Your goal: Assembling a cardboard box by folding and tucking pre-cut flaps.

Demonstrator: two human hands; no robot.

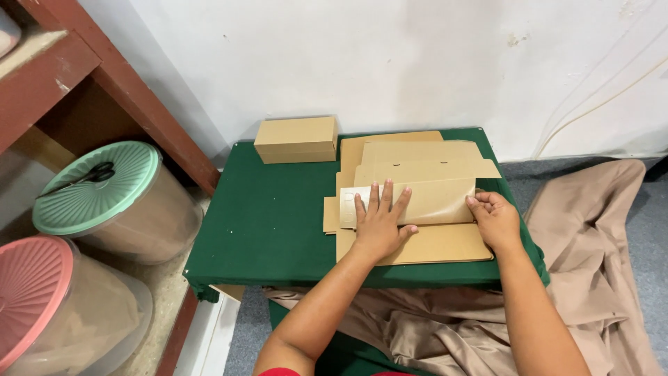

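Your left hand [379, 223] lies flat, fingers spread, on the folded cardboard blank [417, 202] atop the flat stack [431, 244]; your right hand [495, 219] pinches its right edge. Uneven pressure could skew the fold, I'd guess, or slide the stack.

1. We see matt brown cardboard, smooth: flat box blanks [417, 209] & folded box [296, 139].
2. Table cover [271, 216]: green cloth, matt, felt-like.
3. Beige fabric [584, 230] w/ slight sheen, creased.
4. Tubs: translucent plastic; green lid [97, 186] & pink lid [28, 292] ribbed, semi-gloss.
5. Shelf frame [146, 104]: painted wood, worn.
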